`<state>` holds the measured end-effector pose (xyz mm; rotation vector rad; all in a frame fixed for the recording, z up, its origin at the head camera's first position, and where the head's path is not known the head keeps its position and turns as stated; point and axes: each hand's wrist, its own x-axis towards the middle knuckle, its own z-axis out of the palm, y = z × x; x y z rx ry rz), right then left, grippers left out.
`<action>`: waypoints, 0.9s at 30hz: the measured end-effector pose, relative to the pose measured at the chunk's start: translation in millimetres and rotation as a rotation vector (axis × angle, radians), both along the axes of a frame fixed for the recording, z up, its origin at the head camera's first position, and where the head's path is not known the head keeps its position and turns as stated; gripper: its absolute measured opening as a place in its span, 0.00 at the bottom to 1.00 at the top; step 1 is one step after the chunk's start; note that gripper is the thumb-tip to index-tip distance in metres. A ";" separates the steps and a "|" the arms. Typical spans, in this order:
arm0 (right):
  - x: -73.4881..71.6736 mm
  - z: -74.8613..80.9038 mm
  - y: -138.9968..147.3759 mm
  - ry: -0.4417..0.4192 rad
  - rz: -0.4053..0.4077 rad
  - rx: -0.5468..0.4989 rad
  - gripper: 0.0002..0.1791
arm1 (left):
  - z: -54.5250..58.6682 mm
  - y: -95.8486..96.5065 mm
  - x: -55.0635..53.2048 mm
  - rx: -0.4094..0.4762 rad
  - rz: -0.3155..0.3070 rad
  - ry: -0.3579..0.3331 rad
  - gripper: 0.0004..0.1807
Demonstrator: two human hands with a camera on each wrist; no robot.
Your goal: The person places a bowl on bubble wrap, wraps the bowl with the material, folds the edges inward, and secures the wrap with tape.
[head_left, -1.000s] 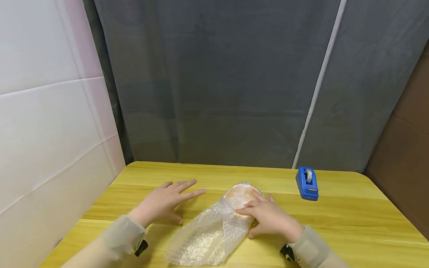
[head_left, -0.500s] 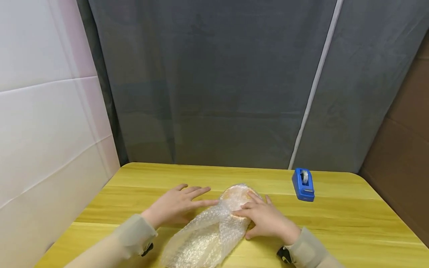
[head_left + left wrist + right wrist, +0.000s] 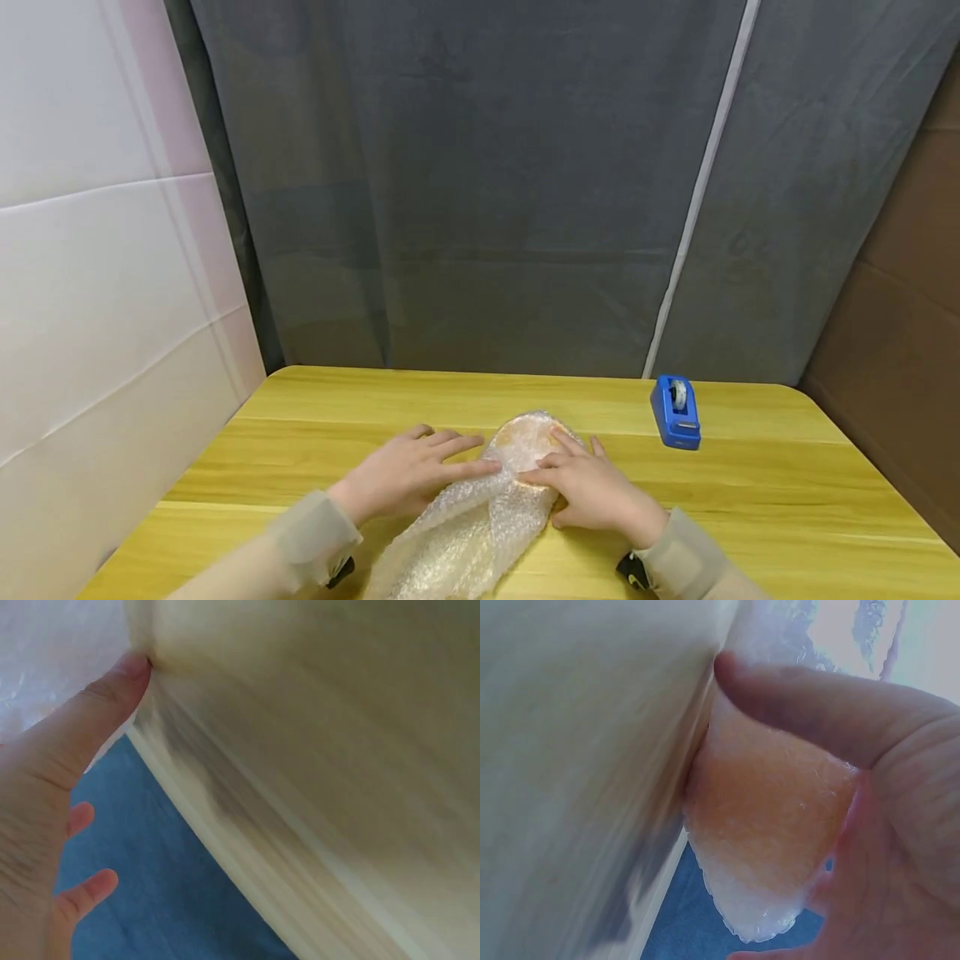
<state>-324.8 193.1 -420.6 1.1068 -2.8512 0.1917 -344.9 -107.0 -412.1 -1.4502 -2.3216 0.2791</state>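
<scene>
A round thing with an orange rim (image 3: pixel 517 432) lies on the table under clear bubble wrap (image 3: pixel 450 546). Its kind is blurred by the wrap; from the right wrist view, its orange side (image 3: pixel 769 799) shows through. My right hand (image 3: pixel 603 492) holds it from the right, fingers over the top and thumb along the side near the tabletop. From the left, my left hand (image 3: pixel 408 475) reaches onto the wrap with extended fingers, the index fingertip on it. In the left wrist view the left thumb (image 3: pixel 97 705) lies against the wrap's edge. A loose tail of wrap runs toward the front edge.
A blue tape dispenser (image 3: pixel 675 417) with a roll of clear tape stands at the back right of the yellow wooden table (image 3: pixel 787 500). A dark grey curtain (image 3: pixel 480 208) hangs behind. White panels (image 3: pixel 112 275) flank the left, a brown surface (image 3: pixel 892 308) the right.
The left hand has moved right, from beside the bubble wrap to touching it. The right hand stays on the wrapped thing. The head view has shifted slightly.
</scene>
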 end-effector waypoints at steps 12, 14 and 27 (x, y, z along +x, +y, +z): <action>0.0 -2.1 1.2 0.020 -0.006 -0.011 0.28 | -9.8 15.6 2.9 0.103 -0.074 0.006 0.52; -0.3 -2.3 1.5 0.024 -0.001 -0.012 0.28 | -10.4 19.0 3.4 0.127 -0.084 0.011 0.49; -0.3 -2.6 0.1 0.009 -0.032 -0.017 0.23 | -6.1 52.5 5.2 0.260 -0.062 -0.019 0.19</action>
